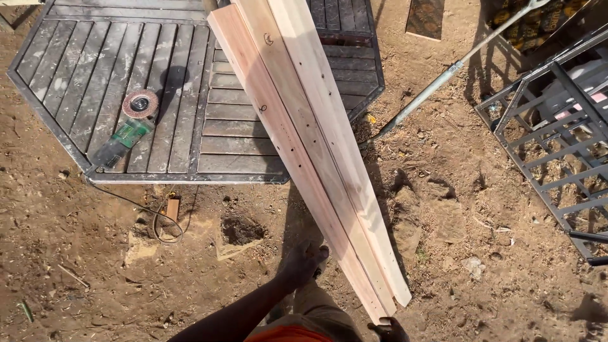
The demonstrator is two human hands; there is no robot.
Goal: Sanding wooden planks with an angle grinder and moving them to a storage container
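Observation:
Three long pale wooden planks (304,126) lie side by side, running from the slatted metal table top (95,76) at the upper middle down to my body at the bottom. Small holes dot their faces. My left hand (303,263) hangs beside the planks' left edge, fingers loosely curled, holding nothing that I can see. My right hand (387,330) is under the near end of the planks at the bottom edge, gripping them; most of it is hidden.
An angle grinder (130,123) with a flap disc lies on the octagonal table, its cord (158,218) trailing onto the dirt. A metal pole (443,73) lies at the upper right. A metal grid frame (557,145) stands at the right. Wood scraps lie on the ground.

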